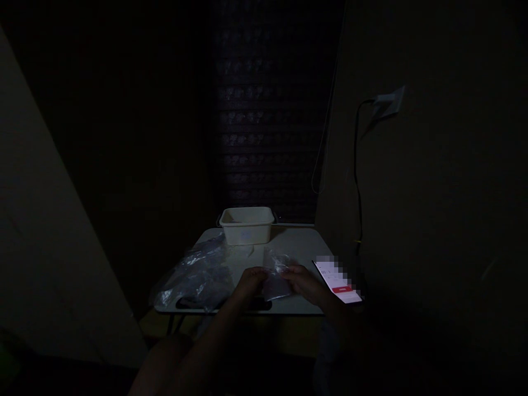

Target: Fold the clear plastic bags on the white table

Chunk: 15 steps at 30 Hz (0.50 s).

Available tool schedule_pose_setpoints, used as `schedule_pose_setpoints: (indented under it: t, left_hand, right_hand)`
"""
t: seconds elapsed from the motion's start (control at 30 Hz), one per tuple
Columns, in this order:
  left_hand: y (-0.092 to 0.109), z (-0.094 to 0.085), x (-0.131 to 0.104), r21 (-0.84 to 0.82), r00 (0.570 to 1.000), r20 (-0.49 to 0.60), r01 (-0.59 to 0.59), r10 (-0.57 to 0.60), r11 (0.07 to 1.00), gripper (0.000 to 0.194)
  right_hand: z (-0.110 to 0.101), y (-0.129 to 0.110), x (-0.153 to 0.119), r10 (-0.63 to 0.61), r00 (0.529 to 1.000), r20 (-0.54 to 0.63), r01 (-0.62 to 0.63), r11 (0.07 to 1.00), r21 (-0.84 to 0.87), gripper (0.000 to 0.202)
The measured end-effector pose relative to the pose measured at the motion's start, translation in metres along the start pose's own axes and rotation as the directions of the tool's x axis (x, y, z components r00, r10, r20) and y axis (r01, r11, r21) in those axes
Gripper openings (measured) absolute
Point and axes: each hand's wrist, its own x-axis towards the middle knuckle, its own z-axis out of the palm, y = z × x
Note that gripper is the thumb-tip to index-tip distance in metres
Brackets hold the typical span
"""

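Observation:
Between my two hands is a small clear plastic bag (pixel 276 286), held above the front part of a white folding table (pixel 295 237). My left hand (pixel 252 279) pinches its left side, and my right hand (pixel 300 279) grips the right side near the top. What the bag contains, if anything, is too dark to make out. To the left of my hands lies a loose heap of clear plastic (pixel 198 275), spilling toward the table's front edge.
A white plastic tub (pixel 246 232) with side handles stands at the table's back. A lit phone (pixel 336 280) lies at the right edge. Beyond are a dark blind (pixel 264 121) and a wall socket (pixel 388 104) with a hanging black cable (pixel 356 176). The room is dim.

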Motion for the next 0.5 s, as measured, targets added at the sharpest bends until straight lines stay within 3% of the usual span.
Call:
schedule_pose_setpoints:
  t: [0.5]
  left_hand:
    - [0.0067,-0.0039,-0.0023,-0.029,0.996,0.087,-0.032,0.034,0.999,0.013]
  right_hand:
    - [-0.0031,-0.0046,-0.0004,-0.015,1.0,0.004,0.015,0.995,0.099,0.018]
